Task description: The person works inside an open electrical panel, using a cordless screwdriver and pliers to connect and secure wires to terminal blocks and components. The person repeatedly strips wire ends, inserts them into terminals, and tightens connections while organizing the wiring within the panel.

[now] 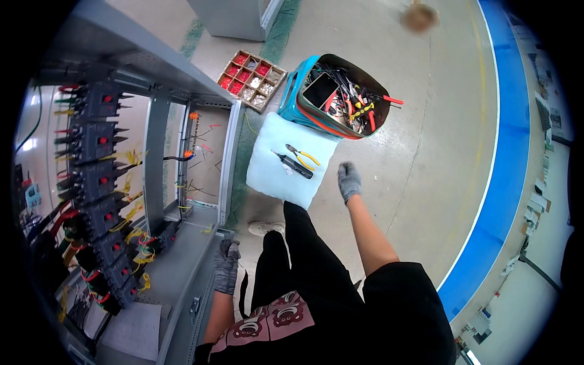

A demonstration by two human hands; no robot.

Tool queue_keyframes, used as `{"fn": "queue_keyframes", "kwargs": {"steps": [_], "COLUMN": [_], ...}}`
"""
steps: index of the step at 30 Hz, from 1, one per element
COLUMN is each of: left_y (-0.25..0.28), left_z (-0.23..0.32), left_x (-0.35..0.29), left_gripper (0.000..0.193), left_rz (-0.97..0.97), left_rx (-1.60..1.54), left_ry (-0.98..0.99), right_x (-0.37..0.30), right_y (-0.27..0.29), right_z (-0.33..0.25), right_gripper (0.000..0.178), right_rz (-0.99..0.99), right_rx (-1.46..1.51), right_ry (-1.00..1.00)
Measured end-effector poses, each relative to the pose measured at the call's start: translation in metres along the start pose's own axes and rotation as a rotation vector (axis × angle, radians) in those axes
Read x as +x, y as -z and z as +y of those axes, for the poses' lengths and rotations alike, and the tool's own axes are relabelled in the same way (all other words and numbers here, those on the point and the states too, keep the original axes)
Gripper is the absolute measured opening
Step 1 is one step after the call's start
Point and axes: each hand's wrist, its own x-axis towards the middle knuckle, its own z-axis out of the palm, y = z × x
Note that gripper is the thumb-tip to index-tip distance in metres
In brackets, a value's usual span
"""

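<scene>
My right hand [349, 181], in a grey knit glove, hovers right of a pale blue cushion [267, 161], fingers drawn together with nothing visible in them. On the cushion lie yellow-handled cutting pliers [303, 157] and a black pen-shaped power screwdriver [296, 166], close together and untouched. My left hand [225, 266], gloved too, is down beside the front edge of a grey metal cabinet [229, 164]. Its fingers are curled at that edge; what they hold, if anything, is hidden.
Inside the cabinet stands a column of black circuit breakers [97, 143] with coloured wires. Beyond the cushion sits a teal tool bag [292, 97] with tools and a phone [320, 91]. A sectioned wooden box [241, 92] holds small red and silver parts. A blue strip [508, 146] crosses the right.
</scene>
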Motion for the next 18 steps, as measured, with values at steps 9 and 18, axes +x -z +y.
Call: {"fn": "queue_keyframes", "kwargs": {"steps": [9,18], "left_y": [0.001,-0.011], "left_z": [0.006,-0.009], "left_x": [0.028,0.044], "left_gripper": [0.012,0.012], "left_rz": [0.008,-0.068], "left_rx": [0.066,0.102], "left_ry": [0.117,0.146], "right_x": [0.150,0.198], "right_y": [0.077,0.045], "right_z": [-0.046,-0.059], "right_gripper": [0.016,0.015], "right_rz": [0.271,0.019], "right_rx": [-0.063,-0.124], "right_ry": [0.069,0.083]}}
